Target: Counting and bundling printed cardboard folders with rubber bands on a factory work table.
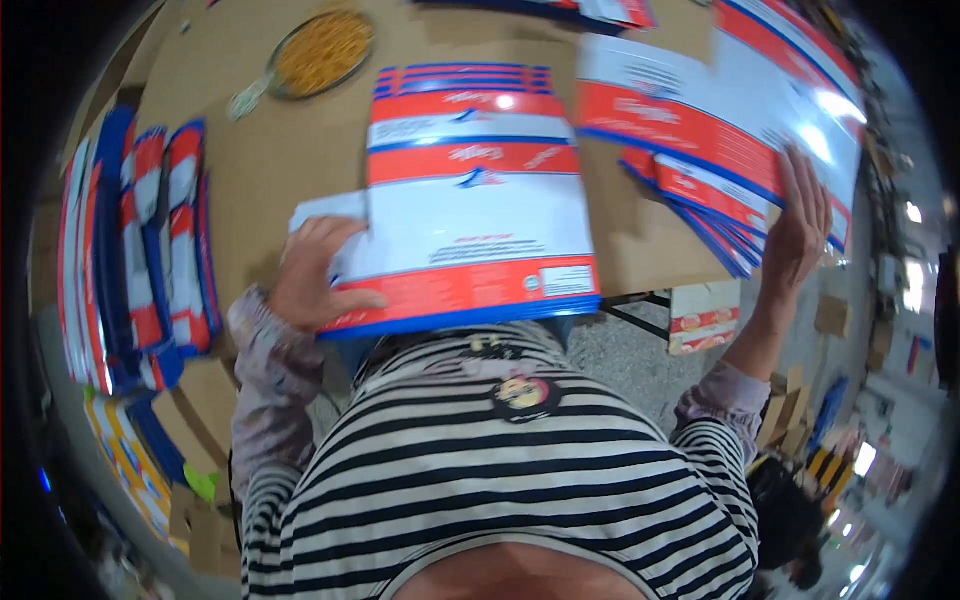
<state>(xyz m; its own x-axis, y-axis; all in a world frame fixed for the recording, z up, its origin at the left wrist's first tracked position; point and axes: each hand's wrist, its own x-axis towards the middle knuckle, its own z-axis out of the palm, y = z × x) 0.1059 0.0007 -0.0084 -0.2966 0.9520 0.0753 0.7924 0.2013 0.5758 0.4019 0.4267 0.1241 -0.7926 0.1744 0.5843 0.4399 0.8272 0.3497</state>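
A stack of flat printed cartons (pixel 480 225) in red, white and blue lies in front of me. At its near left corner is my left hand (pixel 318 275), thumb spread away from the fingers and laid on the red border. The fingers rest over a white flap or sheet (pixel 335 210) that sticks out on the left side. My right hand (pixel 802 222) lies with long, straight fingers on the near edge of larger flat cartons (pixel 690 110) at the right. Its thumb is hidden. Smaller folded cartons (pixel 715 195) fan out beneath those, just left of that hand.
Folded cartons (pixel 140 240) stand in rows at the table's left. A round dish of orange rubber bands or similar small pieces (pixel 325 52) sits at the back left of the brown tabletop (pixel 250 150). Another person (pixel 785 510) is at the lower right.
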